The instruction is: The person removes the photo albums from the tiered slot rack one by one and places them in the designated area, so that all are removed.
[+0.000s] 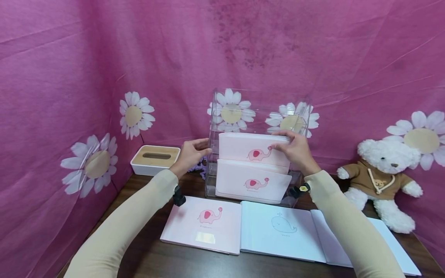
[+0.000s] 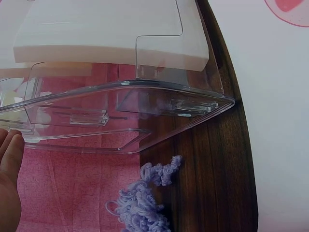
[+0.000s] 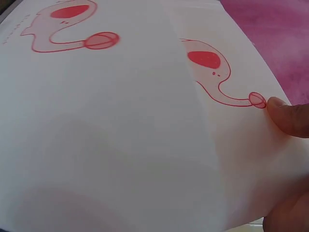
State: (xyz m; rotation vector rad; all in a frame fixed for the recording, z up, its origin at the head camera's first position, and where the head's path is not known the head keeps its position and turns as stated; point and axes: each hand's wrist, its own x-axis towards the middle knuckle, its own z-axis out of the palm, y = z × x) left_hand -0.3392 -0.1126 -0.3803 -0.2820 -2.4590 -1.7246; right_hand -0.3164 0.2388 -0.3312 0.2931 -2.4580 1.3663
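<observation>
A clear plastic tiered rack (image 1: 211, 170) stands against the back curtain. In it sit two pink-white elephant booklets, an upper booklet (image 1: 233, 144) behind a lower booklet (image 1: 231, 175) that leans slightly askew. My right hand (image 1: 297, 151) pinches the upper booklet by its right edge, thumb (image 3: 288, 118) on the front cover beside the elephant's trunk; the fingers behind it are mostly hidden. At the rack's left side is my left hand (image 1: 190, 155), its fingers extended against the clear side panel. In the left wrist view those fingers (image 2: 11, 154) show at the panel's edge.
In front of the rack lie a pink elephant booklet (image 1: 187, 220), a whale booklet (image 1: 257, 231) and more white booklets (image 1: 396, 243) under the right forearm. A tissue box (image 1: 144, 170) and purple yarn (image 2: 142, 208) are left; a teddy bear (image 1: 368, 173) sits right.
</observation>
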